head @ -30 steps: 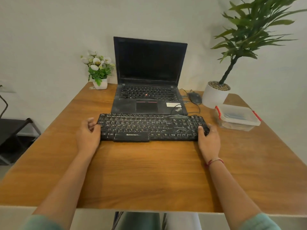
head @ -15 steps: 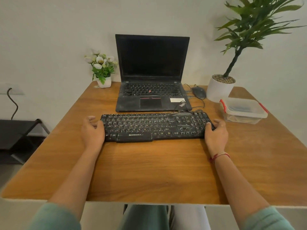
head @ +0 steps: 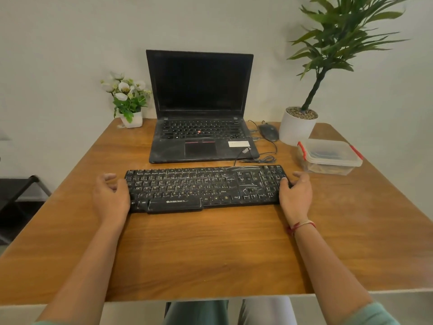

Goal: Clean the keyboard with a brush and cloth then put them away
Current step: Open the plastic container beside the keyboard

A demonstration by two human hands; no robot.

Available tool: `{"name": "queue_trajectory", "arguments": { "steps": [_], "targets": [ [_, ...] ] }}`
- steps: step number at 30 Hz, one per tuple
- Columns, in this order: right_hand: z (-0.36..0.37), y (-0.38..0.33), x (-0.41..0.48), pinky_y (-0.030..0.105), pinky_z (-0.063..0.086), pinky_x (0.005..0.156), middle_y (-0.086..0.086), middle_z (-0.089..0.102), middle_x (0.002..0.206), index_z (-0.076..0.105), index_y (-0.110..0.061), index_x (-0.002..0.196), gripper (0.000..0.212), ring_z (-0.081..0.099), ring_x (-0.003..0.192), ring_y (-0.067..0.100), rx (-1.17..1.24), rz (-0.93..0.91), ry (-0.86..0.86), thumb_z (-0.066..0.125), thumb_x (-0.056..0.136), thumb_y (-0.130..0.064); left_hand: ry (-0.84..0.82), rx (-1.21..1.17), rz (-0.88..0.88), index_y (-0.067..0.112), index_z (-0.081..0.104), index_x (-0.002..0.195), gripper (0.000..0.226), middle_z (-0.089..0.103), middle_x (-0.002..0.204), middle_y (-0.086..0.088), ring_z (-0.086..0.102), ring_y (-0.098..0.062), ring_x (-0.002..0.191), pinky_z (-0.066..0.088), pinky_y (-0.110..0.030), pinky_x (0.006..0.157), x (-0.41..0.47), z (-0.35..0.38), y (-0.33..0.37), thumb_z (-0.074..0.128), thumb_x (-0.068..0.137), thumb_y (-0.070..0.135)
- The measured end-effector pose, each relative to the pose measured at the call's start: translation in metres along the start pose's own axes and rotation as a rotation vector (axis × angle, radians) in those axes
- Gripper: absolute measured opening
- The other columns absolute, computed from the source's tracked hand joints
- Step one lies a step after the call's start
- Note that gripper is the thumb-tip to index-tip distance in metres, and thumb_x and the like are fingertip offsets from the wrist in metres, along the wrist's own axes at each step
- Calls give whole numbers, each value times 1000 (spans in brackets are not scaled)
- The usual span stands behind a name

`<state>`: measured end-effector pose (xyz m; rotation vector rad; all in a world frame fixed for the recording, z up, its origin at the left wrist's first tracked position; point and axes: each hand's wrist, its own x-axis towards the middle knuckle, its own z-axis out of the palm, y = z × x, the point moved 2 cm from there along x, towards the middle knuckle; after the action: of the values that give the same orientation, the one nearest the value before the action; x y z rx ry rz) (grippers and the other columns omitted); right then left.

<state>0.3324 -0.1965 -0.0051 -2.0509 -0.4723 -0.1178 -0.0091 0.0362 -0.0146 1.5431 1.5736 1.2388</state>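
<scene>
A dusty black keyboard lies flat across the wooden table, just in front of a laptop. My left hand sits at the keyboard's left end, thumb against the edge, fingers loosely curled and a little apart from it. At the right end, my right hand rests its thumb on the outer keys while its fingers spread past the end. Neither hand holds anything. A clear plastic box with red clips stands to the right, lid on; dark contents show dimly through it. No brush or cloth is plainly visible.
An open black laptop stands behind the keyboard, with a mouse and loose cables to its right. A tall plant in a white pot is at the back right, a small flower pot at the back left.
Both hands have loosened at the keyboard's ends, their fingers opening away from it. The keyboard now lies with a slight gap from the laptop.
</scene>
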Motion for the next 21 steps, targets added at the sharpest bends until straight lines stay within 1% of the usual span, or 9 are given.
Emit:
{"name": "queue_trajectory", "arguments": {
  "steps": [4, 6, 8, 10, 12, 14, 17, 19, 21],
  "targets": [
    [1, 2, 1, 45, 44, 95, 14, 62, 111, 51, -8, 120, 37, 57, 103, 28, -31, 0, -18, 58, 88, -24, 16, -14, -7, 13, 52, 111, 26, 56, 88, -4, 55, -25, 83, 40, -35, 72, -2, -1, 5, 50, 87, 24],
    [2, 2, 3, 45, 43, 96, 15, 61, 112, 51, -8, 120, 38, 56, 105, 29, -29, 22, -39, 59, 87, -26, 10, -11, -3, 11, 52, 112, 27, 55, 88, -4, 55, -26, 84, 42, -38, 73, -5, -3, 9, 49, 88, 24],
    [0, 1, 7, 46, 41, 98, 15, 60, 115, 51, -7, 121, 41, 54, 109, 30, -5, 41, -73, 60, 87, -29, 21, 31, 49, 11, 51, 114, 30, 54, 96, -6, 54, -30, 94, 44, -43, 82, -10, -7, 14, 50, 88, 24],
    [-7, -4, 13, 45, 37, 103, 15, 56, 120, 52, -9, 121, 41, 49, 116, 31, -8, 20, -85, 59, 88, -33, 58, 164, 158, 14, 49, 118, 32, 51, 111, -9, 46, -33, 111, 35, -48, 96, -19, -11, 23, 51, 89, 26],
    [-21, -10, 25, 37, 32, 101, 13, 51, 124, 54, -12, 121, 39, 43, 120, 30, -50, -38, -55, 58, 89, -33, 59, 226, 301, 14, 49, 119, 32, 48, 120, -12, 40, -32, 117, 28, -47, 99, -33, -7, 38, 54, 89, 24],
    [-36, -17, 40, 33, 32, 95, 14, 49, 123, 56, -12, 118, 35, 43, 117, 30, -104, -115, -11, 58, 88, -30, -2, 188, 451, 13, 51, 118, 32, 48, 118, -11, 40, -28, 114, 29, -42, 95, -57, 9, 60, 56, 87, 21],
    [-50, -20, 67, 42, 37, 95, 17, 48, 120, 56, -9, 119, 36, 45, 113, 35, -317, -249, 37, 59, 86, -23, -169, 101, 686, 13, 52, 116, 35, 48, 114, -3, 40, -14, 109, 31, -35, 88, -108, 47, 91, 52, 84, 26],
    [-54, -17, 81, 46, 40, 92, 17, 48, 120, 53, -8, 122, 41, 45, 112, 37, -501, -289, -5, 60, 85, -23, -313, 65, 791, 14, 52, 118, 39, 48, 117, 1, 37, -8, 112, 32, -34, 92, -141, 71, 104, 48, 83, 32],
    [-57, -14, 89, 49, 41, 92, 17, 51, 120, 52, -8, 124, 44, 49, 111, 38, -630, -300, -63, 60, 84, -24, -412, 58, 831, 17, 51, 119, 39, 46, 121, 5, 38, -10, 118, 33, -36, 97, -162, 89, 106, 49, 83, 33]
  ]
}}
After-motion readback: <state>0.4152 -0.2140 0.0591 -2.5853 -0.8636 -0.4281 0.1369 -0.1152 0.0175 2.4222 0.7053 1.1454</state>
